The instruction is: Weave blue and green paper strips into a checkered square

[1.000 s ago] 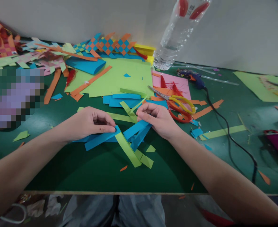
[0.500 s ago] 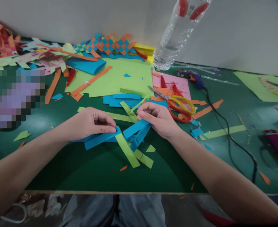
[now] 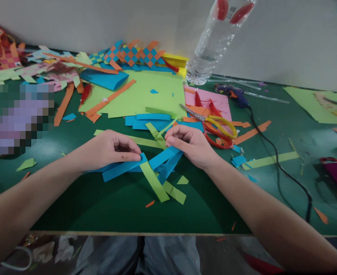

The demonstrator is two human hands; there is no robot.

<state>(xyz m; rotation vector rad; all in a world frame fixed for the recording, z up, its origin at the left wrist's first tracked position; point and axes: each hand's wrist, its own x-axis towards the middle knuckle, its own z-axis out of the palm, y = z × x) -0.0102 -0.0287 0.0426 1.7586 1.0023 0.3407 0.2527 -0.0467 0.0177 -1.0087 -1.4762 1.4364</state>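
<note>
Between thumb and fingers my left hand [image 3: 115, 151] pinches a blue paper strip [image 3: 119, 170] where a green paper strip [image 3: 153, 182] crosses it and hangs toward me. My right hand [image 3: 188, 143] is closed on the end of another blue paper strip [image 3: 164, 157], which slants down toward the left hand's pieces. Beneath it a further blue strip [image 3: 170, 168] angles downward; whether it is joined to the others I cannot tell. Some green strips [image 3: 155, 131] lie crossed just behind the hands. A short green piece [image 3: 175, 192] rests on the table below.
Scissors [image 3: 220, 128] with yellow and red handles lie right behind my right hand. A glue gun [image 3: 239, 97] trails a black cord rightward. A water bottle [image 3: 214, 46] stands at the back. Woven paper fish [image 3: 131, 54] and green sheets [image 3: 151, 89] lie beyond; the table's front edge [image 3: 128, 232] is near.
Almost nothing differs. The blue strip in my right hand has shifted very slightly, and the hanging green strip's end has moved a touch; both hands keep their places.
</note>
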